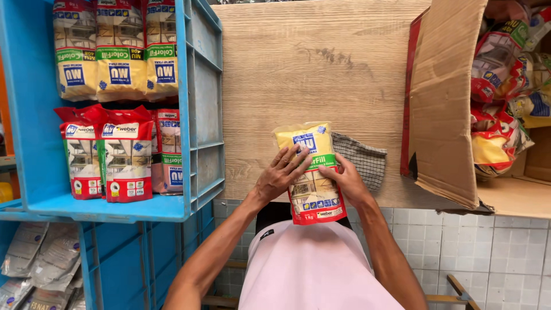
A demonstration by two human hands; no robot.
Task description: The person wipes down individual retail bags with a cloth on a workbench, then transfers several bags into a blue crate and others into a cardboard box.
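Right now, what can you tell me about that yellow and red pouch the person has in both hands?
The pouch is a flat, sealed bag of glossy plastic, yellow at the top and red along the bottom, with a green band and a pictured panel on its front. It lies face up at the near edge of the wooden tabletop, its bottom end hanging over the edge toward the person. The left hand rests fingers across its left side, the right hand holds its right edge. A checked cloth lies just beside it.

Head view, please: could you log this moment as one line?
left hand: on yellow-and-red pouch | right hand: on pouch | checked cloth: behind
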